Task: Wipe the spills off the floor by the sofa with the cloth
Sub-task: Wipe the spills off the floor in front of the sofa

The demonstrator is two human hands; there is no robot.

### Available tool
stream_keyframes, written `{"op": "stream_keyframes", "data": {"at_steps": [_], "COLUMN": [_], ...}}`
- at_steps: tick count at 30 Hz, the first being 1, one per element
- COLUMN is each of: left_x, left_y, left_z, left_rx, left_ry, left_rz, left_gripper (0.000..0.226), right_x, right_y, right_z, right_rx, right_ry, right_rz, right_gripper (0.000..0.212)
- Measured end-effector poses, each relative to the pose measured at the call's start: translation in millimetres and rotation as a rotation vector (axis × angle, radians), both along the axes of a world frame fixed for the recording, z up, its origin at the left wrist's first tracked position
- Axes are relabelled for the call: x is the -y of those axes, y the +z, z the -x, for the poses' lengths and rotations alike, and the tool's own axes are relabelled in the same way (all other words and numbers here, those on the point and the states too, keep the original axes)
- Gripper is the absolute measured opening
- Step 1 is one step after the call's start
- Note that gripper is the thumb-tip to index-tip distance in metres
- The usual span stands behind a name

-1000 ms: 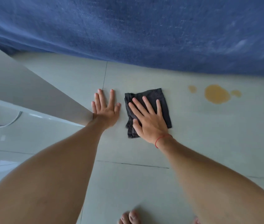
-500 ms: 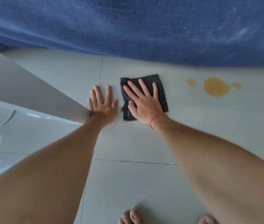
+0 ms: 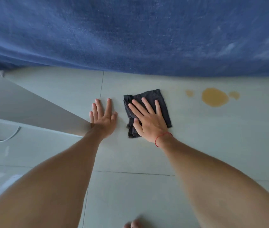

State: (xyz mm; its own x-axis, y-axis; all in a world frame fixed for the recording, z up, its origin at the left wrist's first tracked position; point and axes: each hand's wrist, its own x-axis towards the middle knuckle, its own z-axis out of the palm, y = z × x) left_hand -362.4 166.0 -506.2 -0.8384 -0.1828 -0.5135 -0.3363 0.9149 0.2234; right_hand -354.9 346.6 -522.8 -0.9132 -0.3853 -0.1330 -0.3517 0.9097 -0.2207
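**Cloth drawn back toward us, spills still unwiped**

Nearest us, bare toes (image 3: 134,224) show at the bottom edge. Beyond them, our left hand (image 3: 103,118) lies flat on the pale tiled floor (image 3: 212,153), fingers spread and holding nothing; it has kept its place since half a second ago. Just beside it, apart from it, our right hand (image 3: 148,120) presses open-palmed on the folded dark cloth (image 3: 162,104), fingers splayed across it, a red string (image 3: 160,137) at the wrist. Against the earlier frame, this hand and the cloth under it have slid back toward us, away from the blue sofa (image 3: 138,33). Well to the right of the cloth lie the yellow spills (image 3: 215,97): one large puddle between two small drops, untouched. Farthest out, the sofa's edge overhangs the floor. No containers are in view.
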Motion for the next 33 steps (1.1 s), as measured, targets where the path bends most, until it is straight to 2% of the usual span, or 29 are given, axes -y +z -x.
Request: {"op": "stream_keyframes", "data": {"at_steps": [4, 8, 11, 15, 18, 22, 27, 33], "left_x": [-33, -79, -102, -107, -106, -106, -104, -106], "left_y": [6, 7, 0, -10, -11, -10, -6, 1], "left_z": [-14, -14, -2, 5, 8, 13, 12, 13], "left_rx": [-0.128, -0.199, -0.164, -0.107, -0.059, -0.012, 0.005, 0.027], "left_ry": [-0.036, -0.19, -0.242, -0.218, -0.223, -0.228, -0.225, -0.236], "left_rz": [0.14, 0.031, -0.018, -0.019, -0.016, -0.022, -0.013, -0.005], "left_gripper": [0.061, 0.059, 0.057, 0.055, 0.055, 0.055, 0.055, 0.055], "right_x": [-61, -91, -91, -106, -104, -97, -89, -89], "right_y": [-2, 3, 4, 0, -3, -8, -5, -1], "right_z": [-72, -96, -77, -10, 46, 54, 19, -108], "right_rx": [-0.018, 0.009, 0.022, 0.033, 0.039, 0.012, -0.002, 0.004], "right_ry": [-0.182, -0.276, -0.337, -0.279, -0.42, -0.474, -0.446, -0.433], "right_rz": [-0.009, -0.021, -0.024, -0.054, -0.014, -0.012, 0.008, 0.011], "right_gripper": [0.057, 0.057, 0.058, 0.058, 0.056, 0.056, 0.058, 0.058]}}
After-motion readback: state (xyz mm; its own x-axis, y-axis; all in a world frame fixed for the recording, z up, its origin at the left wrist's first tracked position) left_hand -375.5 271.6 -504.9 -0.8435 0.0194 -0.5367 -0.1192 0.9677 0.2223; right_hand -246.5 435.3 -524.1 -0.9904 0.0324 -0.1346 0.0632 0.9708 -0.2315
